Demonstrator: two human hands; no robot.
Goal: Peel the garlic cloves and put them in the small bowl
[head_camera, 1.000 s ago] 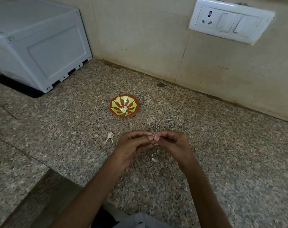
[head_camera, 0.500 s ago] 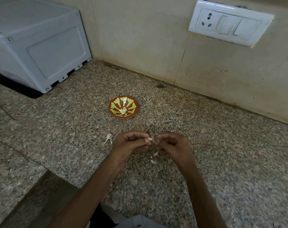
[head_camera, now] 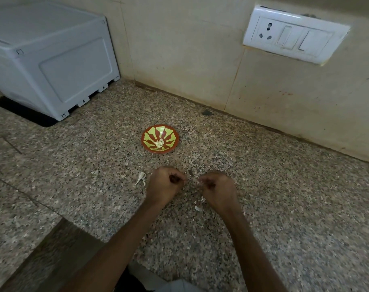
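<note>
A small red bowl with a yellow-green pattern (head_camera: 146, 147) sits on the granite counter and holds a few peeled garlic cloves (head_camera: 159, 143). In front of it my left hand (head_camera: 165, 186) is curled into a loose fist around a garlic clove that its fingers almost wholly hide. A short gap away, my right hand (head_camera: 218, 189) is also curled and pinches a white scrap of garlic skin (head_camera: 198, 182) at its fingertips. An unpeeled garlic piece (head_camera: 141, 178) lies just left of my left hand. Loose skins (head_camera: 199, 205) lie under my right wrist.
A grey-white plastic appliance (head_camera: 53, 60) stands at the back left on a dark mat. The tiled wall with a white switch and socket plate (head_camera: 295, 32) runs behind the bowl. A dark speck (head_camera: 206, 112) lies at the wall's foot. The counter's edge drops off at lower left.
My hands, joined at the fingertips a second ago, have pulled apart sideways. The right hand has come away with a bit of skin while the left keeps the clove.
</note>
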